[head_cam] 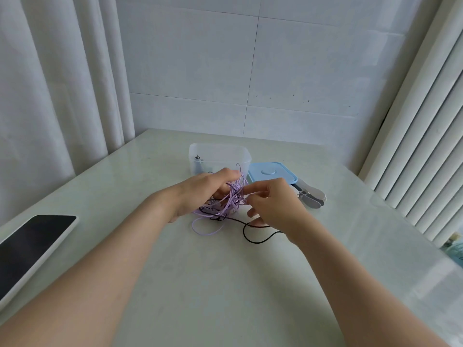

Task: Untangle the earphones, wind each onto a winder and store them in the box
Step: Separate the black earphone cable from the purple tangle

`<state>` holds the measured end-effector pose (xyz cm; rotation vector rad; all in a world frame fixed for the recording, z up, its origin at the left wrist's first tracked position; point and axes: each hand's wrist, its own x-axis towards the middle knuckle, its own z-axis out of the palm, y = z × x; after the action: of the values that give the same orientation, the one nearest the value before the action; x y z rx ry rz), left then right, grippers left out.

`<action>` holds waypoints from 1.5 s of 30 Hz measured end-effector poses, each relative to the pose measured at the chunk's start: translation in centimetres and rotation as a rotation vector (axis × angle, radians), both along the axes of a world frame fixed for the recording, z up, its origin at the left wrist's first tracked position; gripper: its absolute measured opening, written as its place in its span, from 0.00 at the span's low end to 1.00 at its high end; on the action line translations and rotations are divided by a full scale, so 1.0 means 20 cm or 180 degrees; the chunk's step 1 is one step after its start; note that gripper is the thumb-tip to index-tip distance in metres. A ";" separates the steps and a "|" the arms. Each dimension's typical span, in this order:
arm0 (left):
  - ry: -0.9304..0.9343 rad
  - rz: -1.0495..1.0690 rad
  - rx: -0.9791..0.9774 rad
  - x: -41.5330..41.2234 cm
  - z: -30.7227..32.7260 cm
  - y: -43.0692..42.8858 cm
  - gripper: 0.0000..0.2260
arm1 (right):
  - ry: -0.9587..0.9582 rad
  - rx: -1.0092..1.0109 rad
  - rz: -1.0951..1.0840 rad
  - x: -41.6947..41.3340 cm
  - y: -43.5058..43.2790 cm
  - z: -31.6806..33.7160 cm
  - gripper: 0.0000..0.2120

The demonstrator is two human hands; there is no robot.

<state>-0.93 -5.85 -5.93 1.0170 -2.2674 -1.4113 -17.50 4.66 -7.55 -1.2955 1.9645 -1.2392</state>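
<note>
A knot of purple earphone cable (231,205) mixed with a black earphone cable (253,237) lies mid-table. My left hand (200,194) grips the left side of the bundle, its fingers curled into the loops. From the right, my right hand (273,204) pinches strands at the bundle's edge. One black loop trails on the table toward my right wrist, and a purple loop lies in front. Behind the tangle stands the clear plastic box (220,152) with a small dark item inside. Pale winders (312,196) lie to the right, partly behind my right hand.
The box's blue lid (271,171) lies flat just right of the box. A tablet with a dark screen (30,249) rests at the table's left edge. White curtains hang left, a ribbed white radiator stands right, and a tiled wall is behind.
</note>
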 end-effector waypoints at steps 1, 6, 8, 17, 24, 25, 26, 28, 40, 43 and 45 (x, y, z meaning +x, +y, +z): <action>0.0040 0.0113 -0.0115 -0.02 -0.01 -0.01 0.33 | 0.0013 -0.0069 0.0000 0.00 0.00 0.00 0.14; 0.0360 0.0440 -0.0496 -0.04 -0.07 -0.03 0.19 | 0.0199 -0.0426 0.0102 0.00 0.00 0.02 0.12; 0.0444 0.0419 -0.0418 -0.03 -0.05 -0.03 0.14 | 0.0287 -0.0592 0.0121 -0.01 0.00 0.03 0.10; 0.0683 0.0080 -0.0321 -0.02 0.01 0.00 0.18 | 0.1109 -0.0916 0.0153 0.01 0.00 0.03 0.04; 0.0838 0.0171 -0.0342 -0.02 -0.01 -0.01 0.16 | 0.0902 -0.0959 0.0145 0.01 -0.01 0.03 0.07; 0.0831 0.0197 -0.0383 -0.02 -0.01 -0.01 0.18 | 0.0691 -0.0891 0.0164 0.01 -0.01 0.04 0.10; 0.0823 0.0193 -0.0404 -0.02 -0.01 -0.01 0.20 | 0.0465 -0.0816 0.0189 0.00 -0.01 0.05 0.11; 0.0808 0.0153 -0.0447 -0.02 -0.01 -0.02 0.19 | 0.0099 -0.0706 0.0291 0.01 0.01 0.06 0.11; 0.0737 -0.0058 -0.0912 -0.01 -0.02 0.00 0.16 | 0.0922 -0.0984 -0.0005 0.00 0.02 0.06 0.03; 0.0701 0.0225 -0.1158 -0.02 -0.02 -0.01 0.17 | 0.1093 -0.1056 -0.0161 -0.02 0.01 0.05 0.05; 0.0652 0.0356 -0.1294 -0.02 -0.02 -0.02 0.17 | 0.1111 -0.1131 -0.0199 -0.03 -0.01 0.04 0.04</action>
<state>-1.37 -6.16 -6.39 0.8117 -2.1829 -0.9096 -18.13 4.39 -6.78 -1.7358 2.0951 -1.5298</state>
